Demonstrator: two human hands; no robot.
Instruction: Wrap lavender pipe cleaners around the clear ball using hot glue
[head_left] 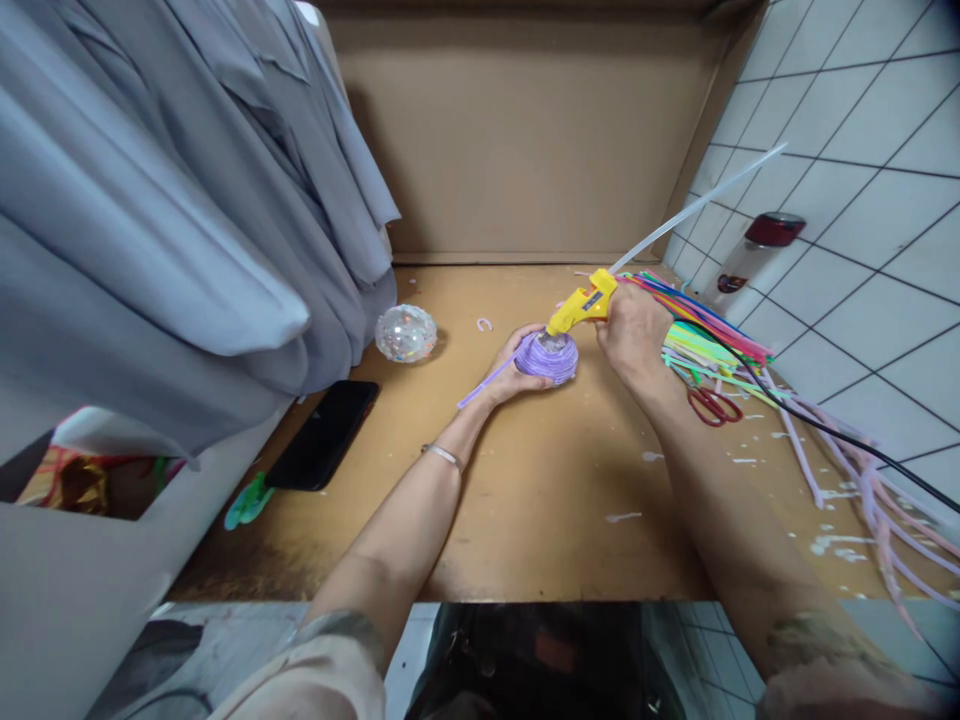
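Note:
My left hand is wrapped round a small ball covered in coils of purple pipe cleaner. A loose purple end of the pipe cleaner sticks out to the lower left, past my wrist. My right hand grips a yellow hot glue gun, its nozzle at the top of the ball, where a clear patch shows. Whether the nozzle touches the ball I cannot tell. From the back of the gun a long translucent glue stick rises to the upper right.
A clear, faceted ball and a black phone lie on the left. Colourful pipe cleaners, red-handled scissors and a black cord are on the right. A grey cloth hangs at the left; a tiled wall bounds the right.

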